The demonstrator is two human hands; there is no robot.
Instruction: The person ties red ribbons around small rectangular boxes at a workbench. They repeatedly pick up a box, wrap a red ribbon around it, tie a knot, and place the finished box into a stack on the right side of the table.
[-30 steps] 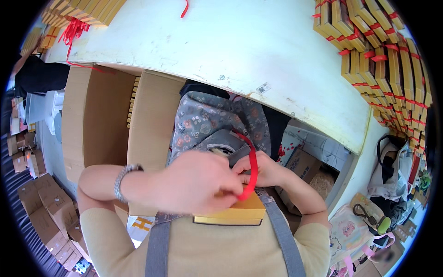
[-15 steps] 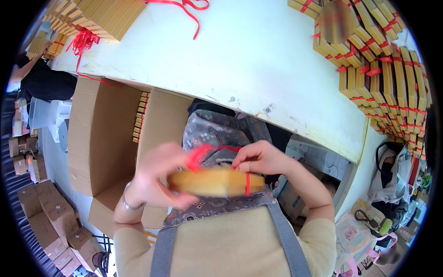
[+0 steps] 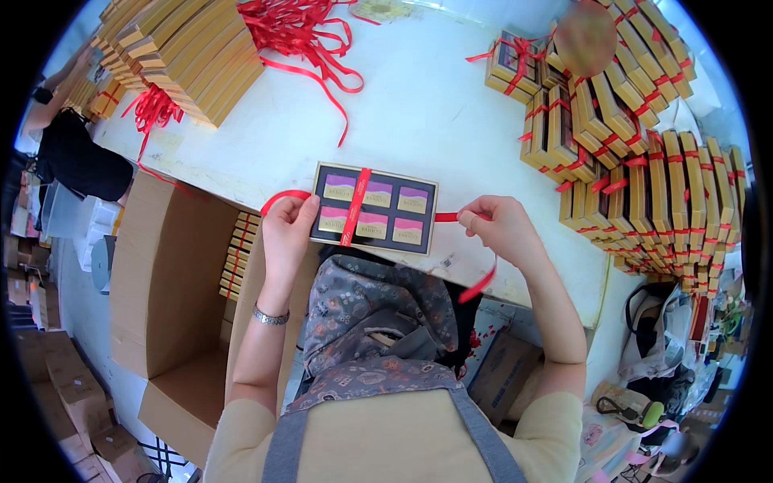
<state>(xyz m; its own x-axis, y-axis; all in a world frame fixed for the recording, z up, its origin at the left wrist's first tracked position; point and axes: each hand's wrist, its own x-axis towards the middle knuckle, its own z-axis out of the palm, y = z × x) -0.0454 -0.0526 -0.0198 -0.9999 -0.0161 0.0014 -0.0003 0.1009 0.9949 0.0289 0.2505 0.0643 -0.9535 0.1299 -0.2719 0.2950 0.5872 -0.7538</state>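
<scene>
A flat dark box (image 3: pixel 400 211) with a gold rim and several coloured squares on its lid lies at the near edge of the white table (image 3: pixel 427 113). A red ribbon (image 3: pixel 354 208) crosses the lid and runs out from under both sides. My left hand (image 3: pixel 288 232) pinches the ribbon's looped end at the box's left side. To the right of the box, my right hand (image 3: pixel 501 227) grips the other ribbon end, whose tail (image 3: pixel 481 282) hangs below the table edge.
Stacks of gold boxes tied with red ribbon (image 3: pixel 644 177) fill the right of the table. Untied gold boxes (image 3: pixel 185 56) and loose red ribbons (image 3: pixel 302 32) lie at the far left. An open cardboard carton (image 3: pixel 173 282) holding gold boxes stands on my left.
The box, held up against my lap before, now lies flat on the table edge with the lid up. My hands have moved apart to its two sides, drawing the ribbon ends outward.
</scene>
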